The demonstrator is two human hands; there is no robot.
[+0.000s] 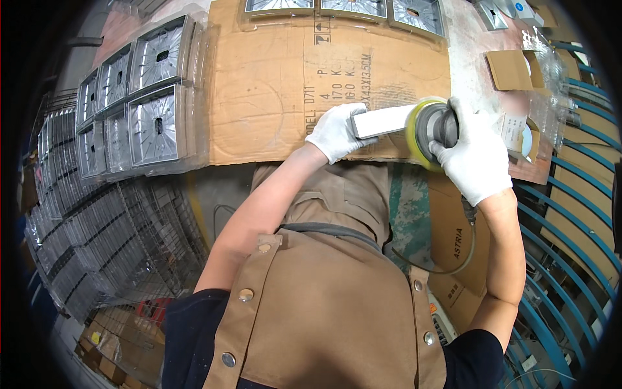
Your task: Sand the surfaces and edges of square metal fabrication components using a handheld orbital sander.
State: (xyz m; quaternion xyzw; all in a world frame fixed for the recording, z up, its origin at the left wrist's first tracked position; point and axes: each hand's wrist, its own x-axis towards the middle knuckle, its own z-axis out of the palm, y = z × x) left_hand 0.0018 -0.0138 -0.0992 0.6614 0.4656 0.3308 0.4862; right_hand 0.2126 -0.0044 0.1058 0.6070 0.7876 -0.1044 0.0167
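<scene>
In a white glove, my left hand (337, 133) grips the left end of a metal part (387, 121) with a bright, smooth side, held tilted above the cardboard sheet (259, 97). My right hand (476, 152), gloved as well, is wrapped around a round orbital sander (442, 126) with a yellow-green rim. The sander's disc stands on edge against the right end of the metal part. From below my right wrist an air hose (468, 249) curves downward. Part of the metal piece is hidden behind the disc and my left fingers.
Square metal trays (155, 123) sit in clear plastic packaging at the left, with more along the far edge (414, 13). Stacked packaged parts (97, 240) fill a wire cage at lower left. An open small carton (512, 70) lies at right, beside blue curved rails (583, 146).
</scene>
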